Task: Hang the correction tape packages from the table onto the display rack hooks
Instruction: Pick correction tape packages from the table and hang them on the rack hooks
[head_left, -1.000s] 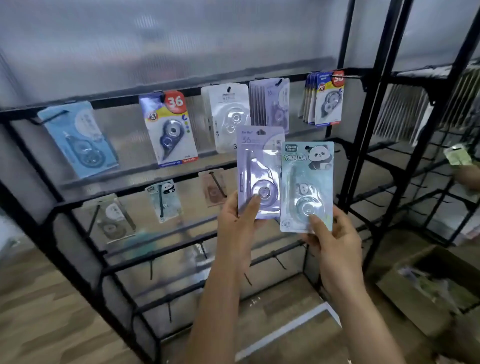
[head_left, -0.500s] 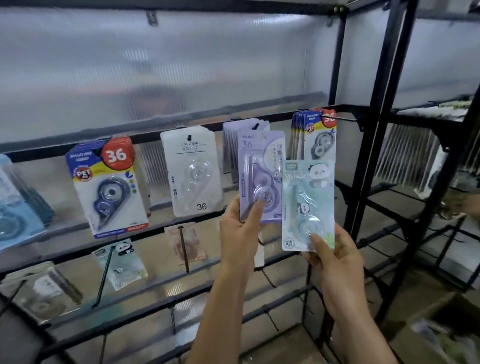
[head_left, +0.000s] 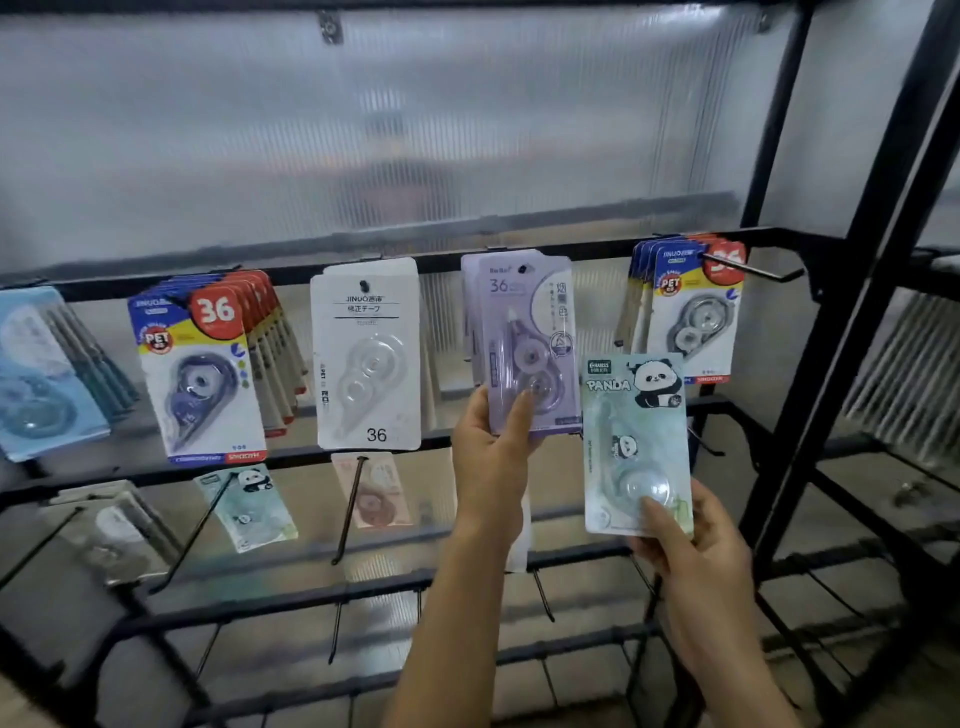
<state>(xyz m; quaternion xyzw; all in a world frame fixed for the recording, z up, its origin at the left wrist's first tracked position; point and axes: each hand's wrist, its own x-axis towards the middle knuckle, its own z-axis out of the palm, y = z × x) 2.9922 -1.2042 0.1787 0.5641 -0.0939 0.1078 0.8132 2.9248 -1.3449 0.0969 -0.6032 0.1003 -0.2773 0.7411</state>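
Glossy plastic blister pkgs; matt black metal rack.

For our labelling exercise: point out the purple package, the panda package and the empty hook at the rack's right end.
purple package (head_left: 524, 332), head view, card front.
panda package (head_left: 636, 441), head view, card middle.
empty hook (head_left: 753, 267), head view, bare rod.

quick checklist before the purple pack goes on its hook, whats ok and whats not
1. Left hand grip on purple package: ok, pinched at its lower edge.
2. Package hang hole lined up with the hook: cannot tell, top sits at the rail.
3. Matching purple stock behind it: ok, same packs hang there.
4. Right hand holds panda package clear of that hook: ok, lower and to the right.
5. Panda hook on lower row has room: ok, one pack hangs there.
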